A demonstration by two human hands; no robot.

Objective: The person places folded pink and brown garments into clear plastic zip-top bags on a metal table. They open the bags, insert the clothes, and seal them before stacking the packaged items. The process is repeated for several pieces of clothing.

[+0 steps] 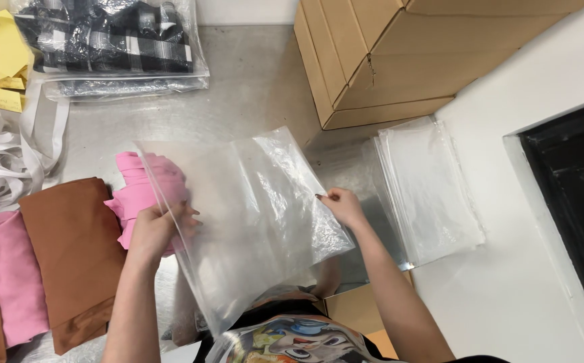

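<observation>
- Here, a metal table (258, 87) carries stacked cardboard boxes (386, 60) at its far right.
- A clear plastic bag (252, 215) is held up over the table's middle.
- A stack of empty clear bags (426, 188) lies just right.
- Folded brown cloth (70, 249) lies left.
- The left hand (157, 228) grips the bag's left edge, beside a pink garment (137, 188).
- The right hand (342, 205) pinches its right edge.

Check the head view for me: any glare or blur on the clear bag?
Head view: sharp, evenly lit; soft glare streaks on the clear bag held by left hand and right hand; the pink cloth shows hazily through it; the steel table has a dull sheen.
</observation>
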